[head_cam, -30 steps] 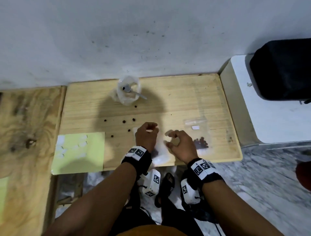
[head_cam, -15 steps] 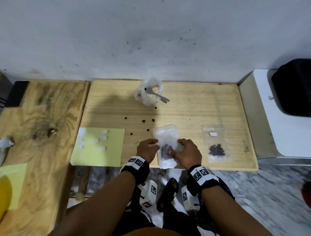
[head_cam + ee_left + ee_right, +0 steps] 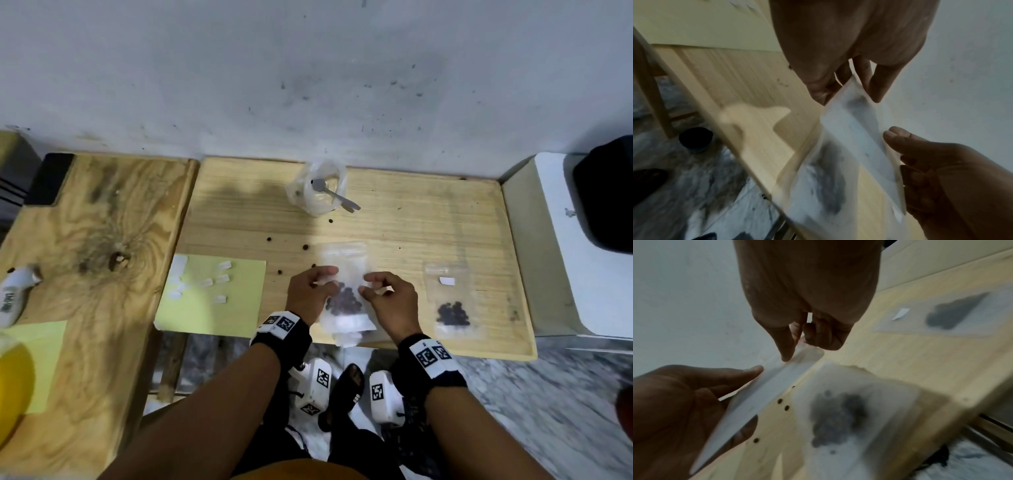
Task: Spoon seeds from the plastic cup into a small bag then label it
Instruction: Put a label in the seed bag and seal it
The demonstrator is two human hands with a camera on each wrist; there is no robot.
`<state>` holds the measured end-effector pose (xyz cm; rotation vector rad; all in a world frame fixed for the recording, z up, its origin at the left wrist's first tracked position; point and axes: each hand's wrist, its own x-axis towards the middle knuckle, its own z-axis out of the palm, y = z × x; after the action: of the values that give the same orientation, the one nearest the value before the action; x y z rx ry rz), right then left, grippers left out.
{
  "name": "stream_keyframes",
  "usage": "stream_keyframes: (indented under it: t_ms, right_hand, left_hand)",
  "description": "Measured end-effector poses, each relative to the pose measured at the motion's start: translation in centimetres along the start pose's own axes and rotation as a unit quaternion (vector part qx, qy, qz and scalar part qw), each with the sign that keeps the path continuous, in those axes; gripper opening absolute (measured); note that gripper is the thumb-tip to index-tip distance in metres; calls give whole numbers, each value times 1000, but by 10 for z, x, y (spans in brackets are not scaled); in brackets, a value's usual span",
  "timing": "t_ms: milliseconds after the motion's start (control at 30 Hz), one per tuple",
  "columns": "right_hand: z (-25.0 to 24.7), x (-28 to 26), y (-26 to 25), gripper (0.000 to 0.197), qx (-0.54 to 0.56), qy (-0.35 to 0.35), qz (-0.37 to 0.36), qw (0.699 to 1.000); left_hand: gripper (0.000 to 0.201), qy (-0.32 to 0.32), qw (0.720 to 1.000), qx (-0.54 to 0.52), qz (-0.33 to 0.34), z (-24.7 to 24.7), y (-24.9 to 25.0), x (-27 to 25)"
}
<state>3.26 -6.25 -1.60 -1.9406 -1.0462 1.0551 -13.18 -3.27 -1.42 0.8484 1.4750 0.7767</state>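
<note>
A small clear bag (image 3: 346, 260) with dark seeds (image 3: 344, 301) in it lies over the front edge of the light wooden table (image 3: 411, 233). My left hand (image 3: 320, 277) pinches its left side and my right hand (image 3: 371, 284) pinches its right side. The left wrist view shows the left hand's fingers (image 3: 877, 87) pinching the bag (image 3: 851, 129); the right wrist view shows the right hand's fingers (image 3: 786, 345) on the bag's strip (image 3: 781, 378). The plastic cup (image 3: 317, 202) stands at the back with the spoon (image 3: 337, 198) in it.
A second bag (image 3: 452, 301) with seeds and a white label lies to the right. A yellow-green sheet (image 3: 239, 308) with several white labels lies to the left. Loose seeds (image 3: 306, 246) dot the table. A darker wooden table (image 3: 96, 240) adjoins on the left, a white surface (image 3: 582, 274) on the right.
The bag lay flat under my hands; now both hands pinch its sides and the seeds show in its middle. The head view has swung left.
</note>
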Motion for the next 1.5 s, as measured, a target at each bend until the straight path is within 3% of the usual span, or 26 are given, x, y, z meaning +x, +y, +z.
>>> stream_keyframes:
  t_ms: [200, 367, 500, 600, 733, 967, 1167, 1300, 1500]
  right_hand:
    - [57, 2, -47, 27, 38, -71, -35, 996]
    - [125, -15, -73, 18, 54, -81, -51, 994]
    - [182, -32, -61, 9, -64, -151, -38, 986]
    - [213, -39, -52, 24, -170, -204, -46, 963]
    - [235, -45, -58, 39, -271, -205, -53, 939]
    - [259, -46, -71, 22, -305, -181, -27, 935]
    - [264, -44, -72, 6, -219, -191, -2, 957]
    - [253, -44, -77, 24, -55, -174, 15, 983]
    - [209, -30, -98, 21, 75, -173, 29, 982]
  left_hand:
    - [28, 19, 998, -47, 31, -58, 22, 3]
    - [27, 94, 993, -53, 39, -144, 21, 16]
    - [28, 153, 985, -72, 30, -215, 14, 29]
    - [29, 189, 978, -80, 37, -253, 10, 34]
    - [29, 211, 973, -88, 34, -283, 3, 40]
    - [30, 216, 970, -102, 32, -302, -13, 41]
    - [30, 212, 971, -108, 31, -303, -16, 40]
    - [28, 201, 974, -100, 36, -300, -16, 37]
    - [25, 136, 987, -29, 80, -266, -6, 34]
